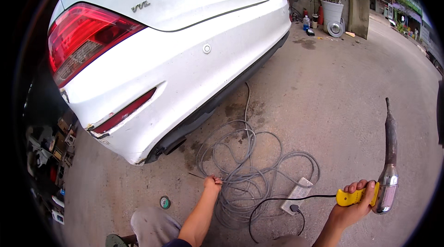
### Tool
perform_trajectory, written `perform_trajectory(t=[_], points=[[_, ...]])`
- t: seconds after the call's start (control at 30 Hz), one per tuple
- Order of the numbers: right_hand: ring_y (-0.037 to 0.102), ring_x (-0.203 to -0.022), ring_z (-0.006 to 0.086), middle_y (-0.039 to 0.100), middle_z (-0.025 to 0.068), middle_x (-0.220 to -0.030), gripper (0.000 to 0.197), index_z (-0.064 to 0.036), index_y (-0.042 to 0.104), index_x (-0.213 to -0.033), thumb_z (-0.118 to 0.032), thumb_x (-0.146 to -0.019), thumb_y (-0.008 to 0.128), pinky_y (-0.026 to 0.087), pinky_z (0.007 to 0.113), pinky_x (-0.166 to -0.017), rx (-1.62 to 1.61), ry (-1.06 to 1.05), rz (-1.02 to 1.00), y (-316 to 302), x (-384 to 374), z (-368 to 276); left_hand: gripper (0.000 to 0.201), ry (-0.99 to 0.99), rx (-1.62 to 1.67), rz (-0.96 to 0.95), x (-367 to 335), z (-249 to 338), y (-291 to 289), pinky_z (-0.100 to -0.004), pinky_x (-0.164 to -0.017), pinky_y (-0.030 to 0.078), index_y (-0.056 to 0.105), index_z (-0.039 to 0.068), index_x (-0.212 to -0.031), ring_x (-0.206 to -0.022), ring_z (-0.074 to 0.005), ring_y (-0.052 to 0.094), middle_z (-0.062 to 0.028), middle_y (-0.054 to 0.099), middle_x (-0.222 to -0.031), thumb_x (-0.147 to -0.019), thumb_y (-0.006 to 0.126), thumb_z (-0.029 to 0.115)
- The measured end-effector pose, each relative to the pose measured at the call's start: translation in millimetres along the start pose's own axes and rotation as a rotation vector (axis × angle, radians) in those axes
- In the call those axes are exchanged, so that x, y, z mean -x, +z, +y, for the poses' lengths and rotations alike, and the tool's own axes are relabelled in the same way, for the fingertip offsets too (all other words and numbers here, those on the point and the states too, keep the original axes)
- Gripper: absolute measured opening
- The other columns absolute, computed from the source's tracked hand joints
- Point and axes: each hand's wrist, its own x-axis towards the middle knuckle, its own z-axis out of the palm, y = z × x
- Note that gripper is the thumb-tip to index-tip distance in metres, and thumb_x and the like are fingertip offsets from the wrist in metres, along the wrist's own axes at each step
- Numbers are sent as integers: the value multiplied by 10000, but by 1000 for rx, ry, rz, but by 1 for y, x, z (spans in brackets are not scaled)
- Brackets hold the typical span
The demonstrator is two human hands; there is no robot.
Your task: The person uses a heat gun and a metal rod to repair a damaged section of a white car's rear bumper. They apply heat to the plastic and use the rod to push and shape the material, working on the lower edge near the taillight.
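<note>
My right hand (355, 206) is wrapped round the yellow handle of a hot-air welding gun (391, 154). Its metal barrel stands away from me and tapers to a narrow dark nozzle. A black lead runs from the handle to a plug in a white power strip (297, 195) on the ground. My left hand (213, 182) is closed on a thin dark rod (196, 175) that sticks out to the left. Ahead is the white rear bumper (185, 78) of a car, chipped and cracked at its left corner around the red reflector (125, 110). Neither hand touches the car.
A tangled grey cable (249, 168) lies coiled on the concrete. A small round green-centred tin or roll (164, 202) sits left of my knee. Far off stand a white plant pot (331, 12) and a blue bottle (306, 22). Clutter (58, 147) fills the left edge.
</note>
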Motion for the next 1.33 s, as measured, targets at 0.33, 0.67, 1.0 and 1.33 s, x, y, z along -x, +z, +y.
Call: perform_trajectory(t=[0.33,0.67,1.0,1.33], points=[[469,-611,115,463,50,-739,134,-24,476,-964,-135,-960,551,427,251,-577,138,-216,-57,0,15,-15,175,194,-793,-130,41,-50,48,-250,-369,258,582,113,-1106,-469,-128,427,-25,529,-714,-969,477,143],[525,-621,151,498,59,-735,151,-34,491,-908,-159,-966,552,464,276,-586,179,-125,-104,-43,6,-12,313,854,-1918,-499,76,-97,63,-356,-766,510,714,10,-1049,-859,-255,689,-153,729,-954,-882,689,274],[490,-665,116,456,20,-774,209,-63,497,-974,-264,-980,555,424,264,-616,197,48,-117,-39,12,-25,452,655,-2036,-666,146,-185,77,-418,-768,519,745,24,-976,-880,-339,697,-198,718,-884,-837,710,453],[450,-638,94,431,22,-814,220,-54,449,-1107,-248,-1018,504,411,232,-596,252,178,-286,-17,82,-61,524,167,-1989,-717,75,-269,40,-414,-882,492,685,-52,-1077,-1033,-358,667,-217,695,-1106,-798,778,382]])
